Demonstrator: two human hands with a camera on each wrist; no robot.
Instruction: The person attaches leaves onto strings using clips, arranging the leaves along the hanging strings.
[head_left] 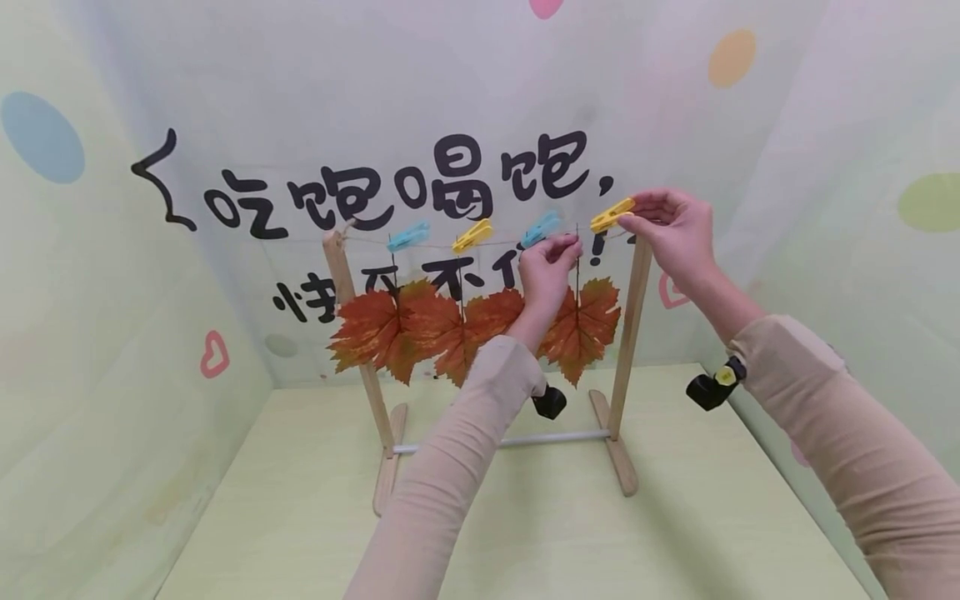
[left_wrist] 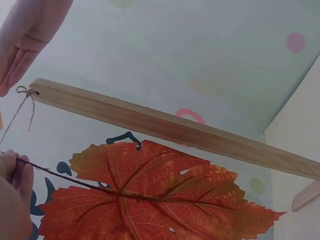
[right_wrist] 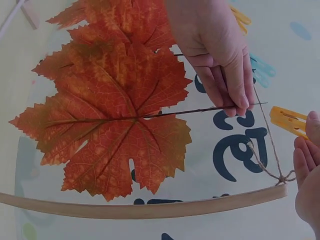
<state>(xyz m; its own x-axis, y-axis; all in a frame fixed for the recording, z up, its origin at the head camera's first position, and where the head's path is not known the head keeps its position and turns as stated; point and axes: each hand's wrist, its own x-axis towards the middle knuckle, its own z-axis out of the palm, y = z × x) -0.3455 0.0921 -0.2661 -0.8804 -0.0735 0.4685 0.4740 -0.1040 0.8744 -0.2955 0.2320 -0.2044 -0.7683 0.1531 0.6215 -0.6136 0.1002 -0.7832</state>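
Observation:
My left hand (head_left: 546, 271) pinches the dark stem of a red-orange maple-like leaf (head_left: 579, 329) near the stem's top. In the right wrist view the stem tip crosses the twine (right_wrist: 270, 142). My right hand (head_left: 675, 229) pinches a yellow clothespin (head_left: 611, 215) by its handle end, its nose pointing at the stem and twine, a short gap away. More leaves (head_left: 371, 329) hang to the left, their stems held on the twine by a blue clothespin (head_left: 408, 237), a yellow clothespin (head_left: 472, 237) and another blue clothespin (head_left: 542, 227). My left forearm partly covers the leaves in the head view.
The twine is tied to two wooden posts, a left post (head_left: 341, 275) and a right post (head_left: 632, 333), joined low down by a pale rod (head_left: 555, 437). Wooden feet (head_left: 618, 458) stand on the light table (head_left: 300, 517). A printed cloth backdrop (head_left: 360, 100) hangs behind.

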